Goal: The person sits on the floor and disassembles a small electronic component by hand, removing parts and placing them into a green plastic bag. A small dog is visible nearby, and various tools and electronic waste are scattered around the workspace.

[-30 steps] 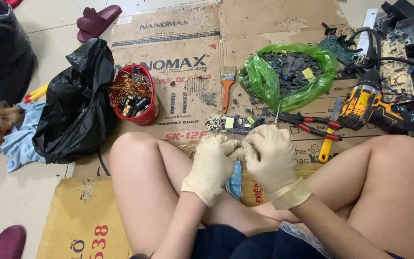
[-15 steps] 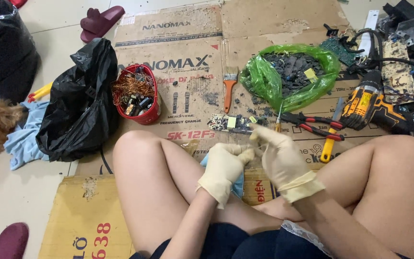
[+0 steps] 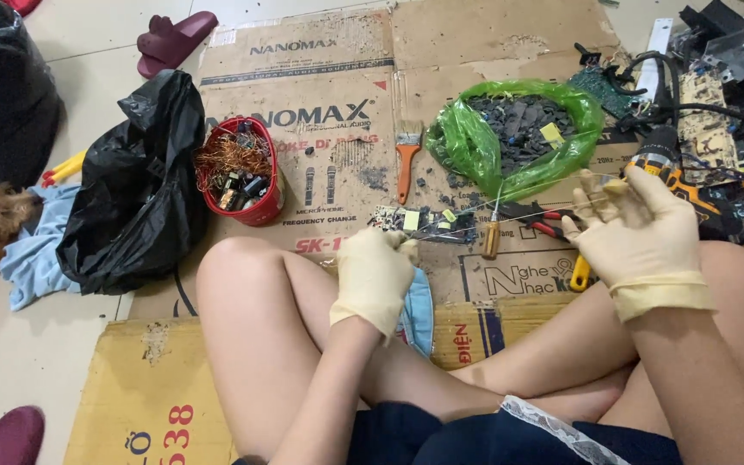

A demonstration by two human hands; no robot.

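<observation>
Stretching a thin wire [image 3: 510, 220] between gloved hands, the person sat cross-legged on cardboard [image 3: 320, 77]; the left hand [image 3: 374, 274] was curled shut on one end beside a small circuit board [image 3: 424, 224], the right hand [image 3: 635, 228] pinched the other, remaining fingers loosely apart; taut wire could probably snap, slip, or cut the thin gloves, or snag the screwdriver [image 3: 492, 237] beneath it.

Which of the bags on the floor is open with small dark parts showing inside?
The green plastic bag on the cardboard, beyond the gloved hands, lies open, full of dark pieces. The black bag hides its contents.
</observation>
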